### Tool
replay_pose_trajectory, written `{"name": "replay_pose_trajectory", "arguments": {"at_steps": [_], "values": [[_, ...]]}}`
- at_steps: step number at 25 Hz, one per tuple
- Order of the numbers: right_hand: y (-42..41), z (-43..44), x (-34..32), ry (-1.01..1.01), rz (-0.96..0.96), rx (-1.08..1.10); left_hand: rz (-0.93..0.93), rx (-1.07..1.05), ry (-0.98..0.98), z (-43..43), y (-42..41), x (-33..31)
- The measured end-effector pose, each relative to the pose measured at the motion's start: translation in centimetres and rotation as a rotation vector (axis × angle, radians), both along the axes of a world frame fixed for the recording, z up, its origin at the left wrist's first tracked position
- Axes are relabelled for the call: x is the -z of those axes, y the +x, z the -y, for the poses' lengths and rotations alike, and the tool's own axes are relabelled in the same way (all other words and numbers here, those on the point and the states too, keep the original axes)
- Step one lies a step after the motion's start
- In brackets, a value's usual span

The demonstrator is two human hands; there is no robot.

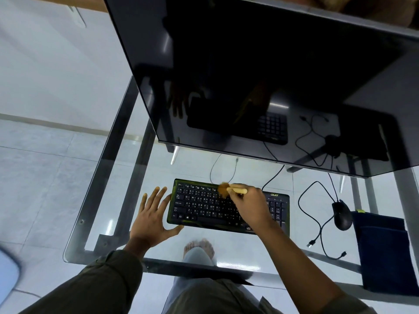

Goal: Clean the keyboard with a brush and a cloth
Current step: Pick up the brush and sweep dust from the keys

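A black keyboard (199, 205) lies on the glass desk (95, 214), below the monitor. My right hand (251, 206) is closed around a small brush (237, 190) with a pale wooden handle and brown bristles (223, 189); the bristles touch the upper middle keys. My left hand (153, 216) rests flat on the glass with fingers spread, its thumb against the keyboard's lower left corner. A folded dark blue cloth (383, 250) lies on the desk at the far right, untouched.
A large dark monitor (260, 75) overhangs the back of the desk. A black mouse (342, 215) and looped cables (315, 225) lie between the keyboard and the cloth. My bare foot (200, 249) shows through the glass. The desk's front edge runs just below my wrists.
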State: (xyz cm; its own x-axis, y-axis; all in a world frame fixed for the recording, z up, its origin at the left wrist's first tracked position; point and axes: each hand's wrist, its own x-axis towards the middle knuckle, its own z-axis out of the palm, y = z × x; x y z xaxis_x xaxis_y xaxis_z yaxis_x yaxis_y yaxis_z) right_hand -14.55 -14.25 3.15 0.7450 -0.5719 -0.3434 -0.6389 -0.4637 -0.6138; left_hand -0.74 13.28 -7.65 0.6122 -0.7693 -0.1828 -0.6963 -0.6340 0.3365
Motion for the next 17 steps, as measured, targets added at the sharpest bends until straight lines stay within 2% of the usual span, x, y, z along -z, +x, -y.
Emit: {"name": "replay_pose_trajectory", "arguments": {"at_steps": [7,10,12,15,17], "values": [[-0.6,-0.1,-0.1,-0.005,-0.059,-0.043,0.011,0.006,0.0,0.0,0.0,0.0],[-0.9,0.4,-0.4,-0.038,-0.042,0.014,0.011,0.006,0.002,-0.1,0.0,0.1],[-1.4,0.5,-0.2,0.024,-0.088,-0.09,0.01,0.008,-0.004,-0.1,0.0,0.1],[-2.0,0.5,0.0,-0.018,-0.068,0.012,0.013,0.007,-0.006,-0.1,0.0,0.1],[-2.3,0.4,0.2,0.016,-0.096,-0.047,0.013,0.008,-0.012,-0.1,0.0,0.1]]}}
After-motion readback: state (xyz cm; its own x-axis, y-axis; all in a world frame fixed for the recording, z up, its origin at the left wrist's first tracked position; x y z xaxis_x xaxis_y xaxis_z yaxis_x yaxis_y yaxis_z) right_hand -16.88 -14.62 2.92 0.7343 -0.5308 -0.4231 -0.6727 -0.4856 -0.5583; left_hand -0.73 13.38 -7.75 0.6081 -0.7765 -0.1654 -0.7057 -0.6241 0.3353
